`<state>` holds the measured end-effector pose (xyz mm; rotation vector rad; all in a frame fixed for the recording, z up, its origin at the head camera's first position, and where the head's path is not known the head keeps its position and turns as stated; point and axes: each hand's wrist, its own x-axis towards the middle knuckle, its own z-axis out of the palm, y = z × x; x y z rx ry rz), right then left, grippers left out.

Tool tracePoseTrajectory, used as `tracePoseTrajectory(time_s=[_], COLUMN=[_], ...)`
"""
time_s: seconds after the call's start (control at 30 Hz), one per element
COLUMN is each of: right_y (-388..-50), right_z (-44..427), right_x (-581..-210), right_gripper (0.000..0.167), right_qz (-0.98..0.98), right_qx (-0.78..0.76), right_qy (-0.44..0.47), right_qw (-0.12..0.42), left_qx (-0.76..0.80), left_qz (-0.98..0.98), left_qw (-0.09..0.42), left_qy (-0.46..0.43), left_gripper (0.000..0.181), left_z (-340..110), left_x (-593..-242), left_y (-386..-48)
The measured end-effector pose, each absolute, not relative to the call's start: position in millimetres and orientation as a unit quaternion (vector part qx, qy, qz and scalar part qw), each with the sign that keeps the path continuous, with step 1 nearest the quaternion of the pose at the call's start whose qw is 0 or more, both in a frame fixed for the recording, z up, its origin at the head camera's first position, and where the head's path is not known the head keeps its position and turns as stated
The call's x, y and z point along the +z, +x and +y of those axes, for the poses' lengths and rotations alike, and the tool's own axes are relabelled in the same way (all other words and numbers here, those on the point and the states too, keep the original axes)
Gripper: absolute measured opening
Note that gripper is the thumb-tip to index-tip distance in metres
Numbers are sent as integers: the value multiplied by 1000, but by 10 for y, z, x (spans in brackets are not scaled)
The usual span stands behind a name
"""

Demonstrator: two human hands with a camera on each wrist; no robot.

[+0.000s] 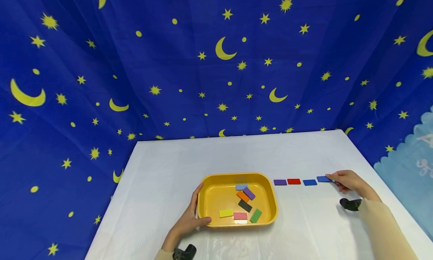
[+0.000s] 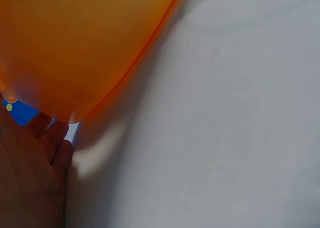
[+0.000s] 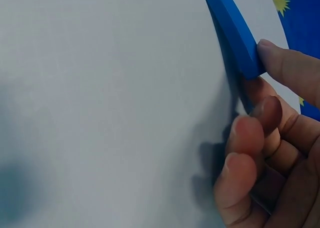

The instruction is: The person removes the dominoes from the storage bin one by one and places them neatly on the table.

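A yellow tray (image 1: 204, 199) holds several coloured blocks, among them a yellow block (image 1: 226, 213), a pink block (image 1: 240, 216) and a green block (image 1: 255, 216). My left hand (image 1: 186, 219) grips the tray's left side, thumb at the near-left corner; the left wrist view shows fingers (image 2: 61, 155) against the tray's underside (image 2: 85, 48). Right of the tray, a purple block (image 1: 280, 182), a red block (image 1: 294, 181) and a blue block (image 1: 309, 182) lie in a row. At its right end my right hand (image 1: 350, 181) pinches another blue block (image 1: 323, 179), seen tilted in the right wrist view (image 3: 235, 33).
The white table (image 1: 176, 158) ends at a blue curtain (image 1: 189, 113) with yellow stars and moons, behind and on both sides. Light blue cloth (image 1: 409, 169) hangs at the right. Inside the tray also lie orange, black, purple and light blue blocks.
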<state>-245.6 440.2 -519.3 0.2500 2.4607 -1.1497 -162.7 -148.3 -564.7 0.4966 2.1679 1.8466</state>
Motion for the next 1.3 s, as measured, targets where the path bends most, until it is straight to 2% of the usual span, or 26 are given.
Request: tracePoseTrajectory(time_s=[0.87, 1.1, 1.3], right_y=[-2447, -2516, -2563], right_z=[4400, 4287, 3802], right_x=[-5177, -5054, -4781], right_gripper=[38, 40, 35], right_qz=[876, 932, 976], right_qx=[-422, -309, -183], right_qy=[94, 71, 30], right_qw=[213, 174, 114], left_qx=[635, 633, 630], left_qz=[740, 742, 746], left_qw=[127, 120, 119], left_qy=[185, 187, 181], left_gripper=[104, 104, 104], left_z=[-1490, -1492, -1496], left_x=[-5644, -5652, -5663], left_y=[-1616, -1629, -1633])
